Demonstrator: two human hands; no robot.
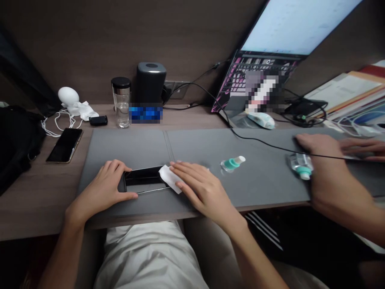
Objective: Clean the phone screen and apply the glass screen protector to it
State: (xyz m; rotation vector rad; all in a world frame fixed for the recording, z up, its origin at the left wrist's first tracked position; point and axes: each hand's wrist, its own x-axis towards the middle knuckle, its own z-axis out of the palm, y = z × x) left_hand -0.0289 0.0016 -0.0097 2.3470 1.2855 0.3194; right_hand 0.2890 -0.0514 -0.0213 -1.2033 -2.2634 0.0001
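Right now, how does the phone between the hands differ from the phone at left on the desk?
The phone between the hands is held at one end by the left hand; the phone at left is untouched. The first lies on the grey mat, the second on the wooden desk. A white wipe under the right hand partly covers the first; the second shows its whole screen. Both have dark, glossy faces turned up.

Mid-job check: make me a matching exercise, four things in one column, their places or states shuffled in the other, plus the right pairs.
Things:
1. Left hand
2. White wipe
3. Glass tumbler
4. Mouse

Places or states:
A. Upright, with a black lid
B. Under the right hand
C. In front of the laptop
D. Gripping the phone at one end

Pairs: 1-D, 2-B, 3-A, 4-C
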